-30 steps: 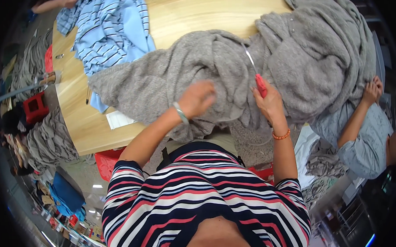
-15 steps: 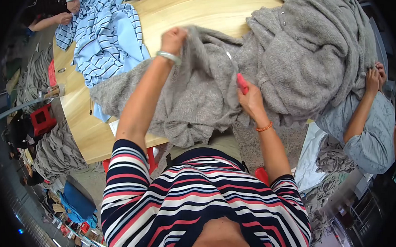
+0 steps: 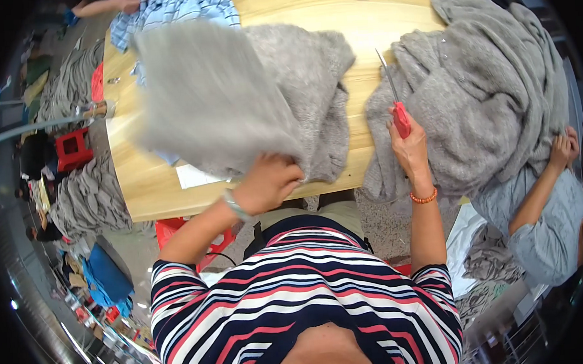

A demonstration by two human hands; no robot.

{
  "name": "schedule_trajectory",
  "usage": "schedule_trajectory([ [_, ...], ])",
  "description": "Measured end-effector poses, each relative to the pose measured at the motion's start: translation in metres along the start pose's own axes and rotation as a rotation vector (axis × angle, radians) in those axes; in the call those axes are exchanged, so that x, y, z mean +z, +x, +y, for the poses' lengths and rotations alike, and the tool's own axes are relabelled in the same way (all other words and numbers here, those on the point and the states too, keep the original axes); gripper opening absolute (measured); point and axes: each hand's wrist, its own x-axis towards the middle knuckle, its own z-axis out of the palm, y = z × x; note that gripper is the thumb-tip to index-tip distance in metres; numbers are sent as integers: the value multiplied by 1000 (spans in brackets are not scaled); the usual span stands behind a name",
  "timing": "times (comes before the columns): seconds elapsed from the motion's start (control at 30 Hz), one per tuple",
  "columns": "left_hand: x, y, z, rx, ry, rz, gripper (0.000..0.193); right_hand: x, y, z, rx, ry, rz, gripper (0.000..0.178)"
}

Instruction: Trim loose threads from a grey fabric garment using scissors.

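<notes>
My left hand (image 3: 269, 183), with a pale bangle at the wrist, is closed on the edge of a grey knit garment (image 3: 313, 83) at the table's near side. The garment's left part is blurred by motion and lifted over the tabletop. In my right hand (image 3: 410, 151) is a pair of red-handled scissors (image 3: 400, 118), its thin pointed blades directed away from me. That hand stands beside a large heap of grey knit garments (image 3: 463, 96) on the right of the table.
Blue striped fabric (image 3: 186, 9) lies at the far left of the wooden table (image 3: 360, 123), near another person's arm (image 3: 111, 6). At the right, a co-worker's hands (image 3: 563, 147) touch the grey heap. A red stool (image 3: 73, 150) and piled grey garments (image 3: 87, 204) stand left.
The grey garment in my left hand has swung left and come apart from the right heap. My left hand has moved down toward me; the right, with the scissors, has shifted right.
</notes>
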Motion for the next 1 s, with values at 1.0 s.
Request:
schedule_trajectory([
  [1.0, 37, 123, -223, -725, 220, 465, 62, 44, 11, -15, -283, -297, -206, 28],
])
